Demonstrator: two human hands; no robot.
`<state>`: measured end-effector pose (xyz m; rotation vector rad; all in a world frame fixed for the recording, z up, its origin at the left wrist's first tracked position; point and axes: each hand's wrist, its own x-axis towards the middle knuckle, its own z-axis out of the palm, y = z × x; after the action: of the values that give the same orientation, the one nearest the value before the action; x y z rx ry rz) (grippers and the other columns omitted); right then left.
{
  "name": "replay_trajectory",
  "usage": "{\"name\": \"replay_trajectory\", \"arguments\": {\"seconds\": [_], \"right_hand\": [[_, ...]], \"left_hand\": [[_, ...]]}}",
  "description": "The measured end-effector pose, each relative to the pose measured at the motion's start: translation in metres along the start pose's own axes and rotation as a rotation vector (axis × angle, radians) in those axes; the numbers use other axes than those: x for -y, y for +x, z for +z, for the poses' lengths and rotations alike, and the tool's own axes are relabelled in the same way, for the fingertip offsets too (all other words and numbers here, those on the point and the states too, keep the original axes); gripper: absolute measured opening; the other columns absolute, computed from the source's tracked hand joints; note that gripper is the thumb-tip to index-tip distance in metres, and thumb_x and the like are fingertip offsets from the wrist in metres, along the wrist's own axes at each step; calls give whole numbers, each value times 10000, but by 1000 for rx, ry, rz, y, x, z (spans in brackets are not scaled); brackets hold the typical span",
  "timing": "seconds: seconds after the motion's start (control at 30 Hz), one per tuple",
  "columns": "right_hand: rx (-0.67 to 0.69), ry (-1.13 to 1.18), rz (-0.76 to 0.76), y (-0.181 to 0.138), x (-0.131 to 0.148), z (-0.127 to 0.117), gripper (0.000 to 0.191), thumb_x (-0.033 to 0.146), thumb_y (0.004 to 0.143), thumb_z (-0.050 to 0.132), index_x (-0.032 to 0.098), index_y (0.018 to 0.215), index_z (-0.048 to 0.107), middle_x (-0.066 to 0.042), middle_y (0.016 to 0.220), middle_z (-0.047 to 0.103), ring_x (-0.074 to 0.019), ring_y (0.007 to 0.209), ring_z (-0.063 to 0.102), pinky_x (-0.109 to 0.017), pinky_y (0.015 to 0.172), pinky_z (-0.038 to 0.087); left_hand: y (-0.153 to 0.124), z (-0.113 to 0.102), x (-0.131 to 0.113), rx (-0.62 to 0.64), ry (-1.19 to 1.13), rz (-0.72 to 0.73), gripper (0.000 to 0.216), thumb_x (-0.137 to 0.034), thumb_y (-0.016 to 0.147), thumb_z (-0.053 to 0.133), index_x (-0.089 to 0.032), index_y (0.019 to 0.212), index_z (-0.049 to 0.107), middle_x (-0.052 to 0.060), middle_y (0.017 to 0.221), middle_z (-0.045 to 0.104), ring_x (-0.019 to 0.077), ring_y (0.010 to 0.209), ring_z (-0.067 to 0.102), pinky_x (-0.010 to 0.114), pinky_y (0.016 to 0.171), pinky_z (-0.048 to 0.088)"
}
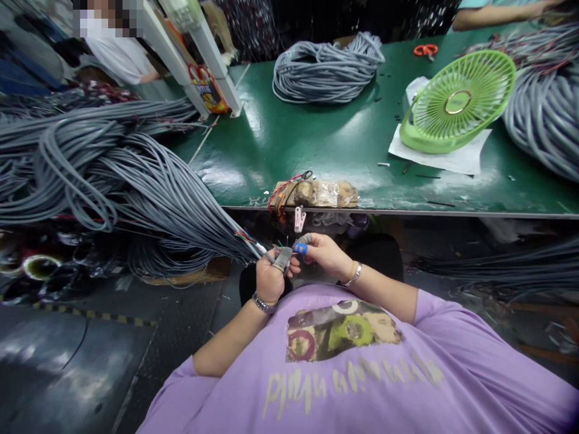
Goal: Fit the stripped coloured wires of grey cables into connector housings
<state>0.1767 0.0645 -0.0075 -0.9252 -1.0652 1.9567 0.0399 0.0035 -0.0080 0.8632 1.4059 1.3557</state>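
Note:
My left hand (271,276) is closed around the end of a grey cable (261,248), its thumb wrapped in grey tape. Thin coloured wires fan out of that cable end between my two hands. With fingers pinched, my right hand (329,255) holds the tips of these wires; blue tape covers one finger and grey tape another. The thin wires are too small to tell apart. Just beyond my hands, a pink clothes peg (299,219) hangs at the table edge below a taped wooden block (323,193).
A large bundle of grey cables (149,181) runs over the table's left side. On the green table (312,135) lie a coiled grey cable (325,69), orange-handled scissors (426,50) and a green fan (459,102). More cables (543,114) lie at right. Other people sit across.

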Motion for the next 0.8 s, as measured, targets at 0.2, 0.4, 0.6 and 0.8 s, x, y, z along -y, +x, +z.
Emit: {"name": "replay_trajectory", "arguments": {"seconds": [0.2,0.4,0.6,0.8], "right_hand": [[3,20,10,-1,0,0,340,390,598,804,143,726,609,15,658,595,-63,527,460,-209,502,358],[-11,133,77,5,-3,-4,381,413,585,805,162,679,536,44,570,534,-57,485,410,-199,479,336],[-88,302,137,20,0,-20,396,504,680,743,165,745,549,37,614,535,-60,498,426,-193,487,378],[98,227,174,39,13,-17,488,624,808,580,140,841,626,-2,678,561,-69,516,434,-204,486,363]], "left_hand": [[2,2,-2,-27,-21,-16,348,-475,741,691,-139,733,598,6,581,649,103,433,594,174,375,390],[4,2,-3,-6,-26,-22,357,-489,749,683,-145,730,592,-18,537,618,78,391,545,165,361,360],[3,3,-6,-11,-58,-36,360,-498,742,689,-150,767,600,-34,508,599,71,370,525,159,350,348],[4,9,-14,29,-49,-15,358,-491,735,696,-153,706,582,-30,508,594,69,369,520,164,353,370]]}}
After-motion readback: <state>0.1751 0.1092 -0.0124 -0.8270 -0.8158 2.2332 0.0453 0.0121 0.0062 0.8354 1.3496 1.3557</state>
